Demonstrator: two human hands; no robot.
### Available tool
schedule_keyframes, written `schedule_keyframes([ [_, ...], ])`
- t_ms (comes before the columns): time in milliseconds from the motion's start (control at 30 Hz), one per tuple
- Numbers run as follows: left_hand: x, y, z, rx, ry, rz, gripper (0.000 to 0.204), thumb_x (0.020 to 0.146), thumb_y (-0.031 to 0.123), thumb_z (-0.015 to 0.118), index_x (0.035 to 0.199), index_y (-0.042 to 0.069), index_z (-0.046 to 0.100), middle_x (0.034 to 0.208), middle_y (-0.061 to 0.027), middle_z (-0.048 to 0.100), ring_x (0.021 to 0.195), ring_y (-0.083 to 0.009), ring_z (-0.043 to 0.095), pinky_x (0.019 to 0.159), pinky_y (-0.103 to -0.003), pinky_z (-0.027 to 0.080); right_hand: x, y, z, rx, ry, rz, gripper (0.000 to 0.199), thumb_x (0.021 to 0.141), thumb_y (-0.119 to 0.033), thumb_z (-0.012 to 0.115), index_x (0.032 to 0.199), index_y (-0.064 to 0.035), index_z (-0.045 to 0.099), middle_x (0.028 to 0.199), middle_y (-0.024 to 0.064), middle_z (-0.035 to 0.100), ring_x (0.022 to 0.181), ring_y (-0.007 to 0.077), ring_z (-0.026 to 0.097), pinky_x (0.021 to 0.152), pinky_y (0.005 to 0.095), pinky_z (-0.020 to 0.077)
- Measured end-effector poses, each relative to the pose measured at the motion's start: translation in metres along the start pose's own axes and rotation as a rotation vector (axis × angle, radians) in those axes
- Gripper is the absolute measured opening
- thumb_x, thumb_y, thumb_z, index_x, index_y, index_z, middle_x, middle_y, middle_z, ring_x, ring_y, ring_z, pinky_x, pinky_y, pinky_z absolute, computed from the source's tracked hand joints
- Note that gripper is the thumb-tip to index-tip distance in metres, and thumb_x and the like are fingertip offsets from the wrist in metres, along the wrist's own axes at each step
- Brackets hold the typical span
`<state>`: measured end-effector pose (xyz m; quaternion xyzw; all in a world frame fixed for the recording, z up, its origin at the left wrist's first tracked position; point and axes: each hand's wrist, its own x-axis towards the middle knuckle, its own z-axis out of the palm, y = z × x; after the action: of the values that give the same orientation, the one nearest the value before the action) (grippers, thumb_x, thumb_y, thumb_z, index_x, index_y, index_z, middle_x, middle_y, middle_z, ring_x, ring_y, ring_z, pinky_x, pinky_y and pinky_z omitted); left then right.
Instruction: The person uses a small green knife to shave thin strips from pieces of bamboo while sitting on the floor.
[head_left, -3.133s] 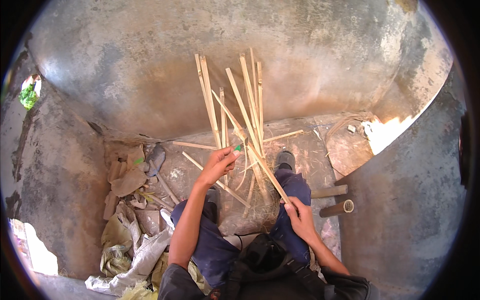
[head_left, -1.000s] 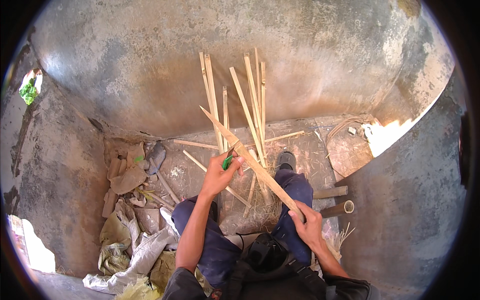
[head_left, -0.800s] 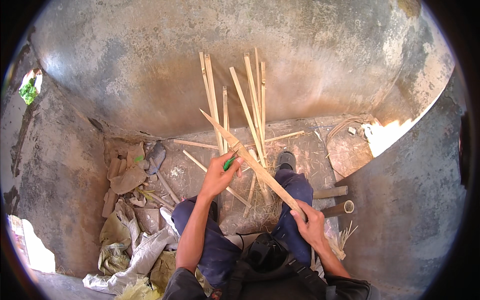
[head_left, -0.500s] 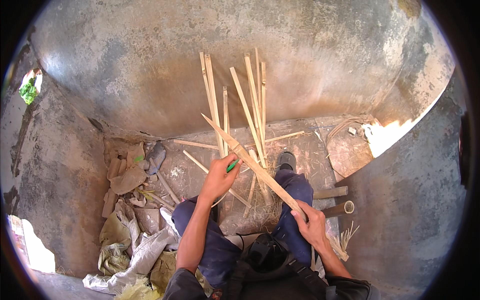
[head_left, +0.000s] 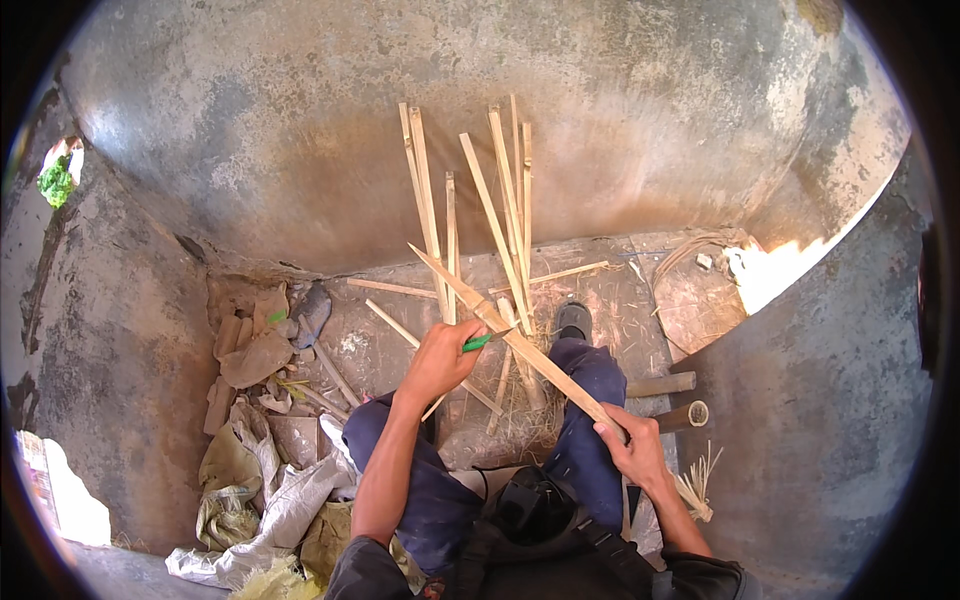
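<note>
Knife [head_left: 478, 342], green-handled, pinched in left hand [head_left: 437, 362], blade against bamboo strip [head_left: 510, 340] lying diag. over knees. Right hand [head_left: 632, 452] wrapped tight round strip's lower end. Advice: keep blade shallow, strip steady, fingers behind edge.

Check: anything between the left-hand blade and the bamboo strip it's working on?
Nothing visible. The left hand holds the green-handled knife right against the bamboo strip, which the right hand grips at its lower end.
</note>
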<state>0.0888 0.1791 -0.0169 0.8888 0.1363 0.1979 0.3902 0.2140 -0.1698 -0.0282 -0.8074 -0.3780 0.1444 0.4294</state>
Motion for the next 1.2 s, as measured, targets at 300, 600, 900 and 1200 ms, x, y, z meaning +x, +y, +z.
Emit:
schedule_keyframes([
  [300, -0.006, -0.008, -0.010, -0.079, -0.198, 0.090, 0.016, 0.091, -0.001, 0.061, 0.104, 0.000, 0.070, 0.086, -0.0276, 0.065, 0.081, -0.0515, 0.063, 0.071, -0.052, 0.049, -0.003, 0.013, -0.025, 0.026, -0.147, 0.101, 0.034, 0.101, -0.020, 0.080, 0.129, -0.0011, 0.079, 0.091, 0.0203, 0.079, 0.063, 0.0154, 0.062, 0.062, 0.0343, 0.0517],
  [600, -0.005, -0.008, -0.006, -0.280, -0.248, -0.029, 0.026, 0.112, 0.022, 0.066, 0.104, 0.000, 0.074, 0.075, -0.0103, 0.068, 0.073, -0.0203, 0.067, 0.071, -0.038, 0.051, -0.003, 0.017, -0.026, 0.036, -0.141, 0.061, 0.034, 0.103, -0.021, 0.078, 0.130, -0.0015, 0.078, 0.091, 0.0186, 0.078, 0.065, 0.0165, 0.062, 0.066, 0.0341, 0.0527],
  [900, -0.004, -0.007, -0.007, -0.192, 0.124, -0.223, 0.033, 0.112, 0.037, 0.070, 0.126, 0.007, 0.067, 0.086, 0.0032, 0.063, 0.078, -0.0065, 0.054, 0.072, -0.026, 0.044, -0.012, 0.030, 0.009, 0.266, -0.153, 0.220, 0.031, 0.114, -0.023, 0.064, 0.134, -0.0027, 0.075, 0.081, 0.0057, 0.067, 0.068, 0.0131, 0.059, 0.066, 0.0311, 0.0499],
  [1200, -0.001, 0.019, 0.025, -0.489, 0.237, -0.193, 0.067, 0.088, 0.022, 0.097, 0.143, 0.008, 0.062, 0.094, -0.0012, 0.064, 0.083, -0.0115, 0.057, 0.076, -0.028, 0.048, -0.001, 0.021, 0.023, 0.716, -0.339, 0.331, 0.043, 0.122, -0.037, 0.048, 0.144, -0.0046, 0.066, 0.075, -0.0061, 0.045, 0.064, 0.0040, 0.040, 0.057, 0.0224, 0.0330],
])
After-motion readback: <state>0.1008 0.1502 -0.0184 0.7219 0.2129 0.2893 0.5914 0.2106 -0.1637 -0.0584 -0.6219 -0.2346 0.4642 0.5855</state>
